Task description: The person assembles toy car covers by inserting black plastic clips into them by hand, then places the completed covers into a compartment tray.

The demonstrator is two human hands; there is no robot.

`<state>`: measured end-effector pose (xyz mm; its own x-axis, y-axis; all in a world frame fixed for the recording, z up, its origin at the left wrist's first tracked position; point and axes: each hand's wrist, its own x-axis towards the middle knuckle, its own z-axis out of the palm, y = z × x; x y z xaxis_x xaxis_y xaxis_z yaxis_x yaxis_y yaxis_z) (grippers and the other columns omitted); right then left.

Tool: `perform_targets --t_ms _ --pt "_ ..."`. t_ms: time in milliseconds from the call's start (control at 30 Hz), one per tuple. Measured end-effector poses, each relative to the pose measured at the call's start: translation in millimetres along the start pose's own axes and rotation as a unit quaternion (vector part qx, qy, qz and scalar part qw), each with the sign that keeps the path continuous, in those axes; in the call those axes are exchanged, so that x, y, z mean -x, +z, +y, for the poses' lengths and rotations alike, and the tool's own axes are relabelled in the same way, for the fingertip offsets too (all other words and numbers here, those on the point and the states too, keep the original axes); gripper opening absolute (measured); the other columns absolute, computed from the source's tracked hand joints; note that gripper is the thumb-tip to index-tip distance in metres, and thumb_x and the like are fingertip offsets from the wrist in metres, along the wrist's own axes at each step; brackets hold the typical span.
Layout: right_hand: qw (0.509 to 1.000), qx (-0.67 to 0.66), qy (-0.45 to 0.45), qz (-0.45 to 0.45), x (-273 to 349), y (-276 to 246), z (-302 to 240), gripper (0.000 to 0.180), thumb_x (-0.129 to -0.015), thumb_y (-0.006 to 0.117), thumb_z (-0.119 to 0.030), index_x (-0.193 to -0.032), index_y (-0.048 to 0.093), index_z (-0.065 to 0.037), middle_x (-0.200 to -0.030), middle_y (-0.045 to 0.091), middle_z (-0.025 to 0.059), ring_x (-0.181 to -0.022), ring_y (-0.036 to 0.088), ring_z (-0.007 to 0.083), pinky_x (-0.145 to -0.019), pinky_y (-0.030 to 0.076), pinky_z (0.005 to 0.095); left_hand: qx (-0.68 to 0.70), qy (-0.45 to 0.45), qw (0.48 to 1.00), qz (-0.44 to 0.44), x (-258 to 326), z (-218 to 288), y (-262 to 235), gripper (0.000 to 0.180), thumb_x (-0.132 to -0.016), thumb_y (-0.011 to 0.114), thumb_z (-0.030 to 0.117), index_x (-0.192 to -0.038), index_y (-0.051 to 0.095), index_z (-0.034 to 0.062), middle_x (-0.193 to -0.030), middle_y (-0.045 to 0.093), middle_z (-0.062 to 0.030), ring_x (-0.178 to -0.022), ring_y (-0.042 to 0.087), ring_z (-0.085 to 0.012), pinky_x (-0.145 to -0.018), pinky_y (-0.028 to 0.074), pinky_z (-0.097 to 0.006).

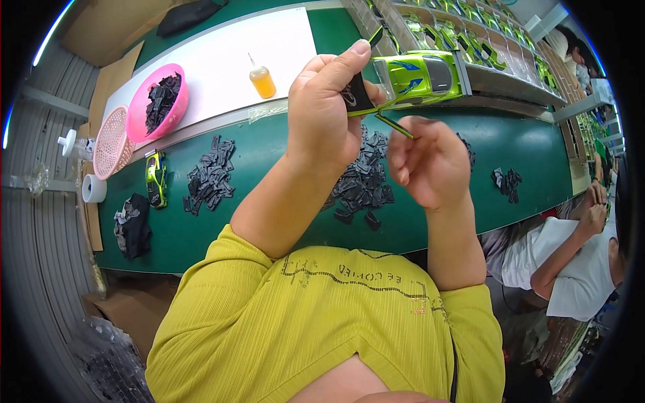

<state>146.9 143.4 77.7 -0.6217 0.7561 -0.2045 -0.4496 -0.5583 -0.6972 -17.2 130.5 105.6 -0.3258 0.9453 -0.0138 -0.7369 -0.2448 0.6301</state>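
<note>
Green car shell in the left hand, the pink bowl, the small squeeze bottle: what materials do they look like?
Green car shell, held by the left hand: likely moulded plastic, glossy, with sharp highlights on the paint. Pink bowl: plastic by its look, uniform colour, smooth thin rim. Squeeze bottle: translucent soft plastic, since amber liquid shows through; whether it is soft cannot be confirmed.

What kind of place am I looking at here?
Probably a toy assembly line: the left hand holds a green toy car body, piles of black plastic parts cover the green workbench, and more car bodies sit racked behind.
</note>
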Motion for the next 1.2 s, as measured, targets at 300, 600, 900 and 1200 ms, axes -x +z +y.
perform_targets --t_ms 300,600,900,1200 --pt "0.965 -0.184 0.103 -0.158 -12.3 18.3 15.3 0.031 -0.091 0.05 -0.026 -0.068 0.052 -0.005 -0.049 0.042 0.0024 -0.039 0.037 0.013 -0.041 0.032 0.0254 -0.043 0.002 0.999 -0.028 4.8 -4.6 2.3 0.023 -0.086 0.071 0.016 -0.081 0.051 0.006 -0.062 0.059 -0.0085 -0.054 0.059 -0.0172 -0.053 0.048 -0.028" --pt "0.984 -0.098 0.07 -0.13 -6.5 13.9 10.8 0.026 -0.091 0.057 -0.024 -0.074 0.055 -0.004 -0.056 0.048 0.0031 -0.044 0.042 0.012 -0.043 0.034 0.025 -0.024 0.006 0.999 -0.035 7.6 -0.8 0.5 0.018 -0.088 0.067 0.015 -0.077 0.055 0.0067 -0.061 0.058 -0.0066 -0.055 0.057 -0.0175 -0.059 0.048 -0.03" --pt "0.678 0.487 -0.547 0.063 2.9 6.9 14.1 0.026 -0.073 0.082 -0.007 -0.09 0.064 -0.002 -0.075 0.061 0.0083 -0.062 0.057 0.0164 -0.055 0.044 0.0263 0.006 -0.021 1.0 0.002 3.8 -2.5 0.0 0.028 -0.086 0.074 0.019 -0.09 0.049 0.0045 -0.074 0.057 -0.0066 -0.055 0.061 -0.0173 -0.053 0.051 -0.028" --pt "0.604 0.57 -0.558 -0.004 7.9 12.3 -11.2 0.021 -0.069 0.08 0.003 -0.08 0.063 -0.002 -0.073 0.059 0.0093 -0.059 0.055 0.0209 -0.051 0.044 0.0278 -0.004 -0.036 0.999 -0.003 2.8 -2.7 0.2 0.027 -0.086 0.072 0.018 -0.089 0.05 0.0046 -0.074 0.057 -0.0066 -0.058 0.06 -0.017 -0.056 0.053 -0.031"
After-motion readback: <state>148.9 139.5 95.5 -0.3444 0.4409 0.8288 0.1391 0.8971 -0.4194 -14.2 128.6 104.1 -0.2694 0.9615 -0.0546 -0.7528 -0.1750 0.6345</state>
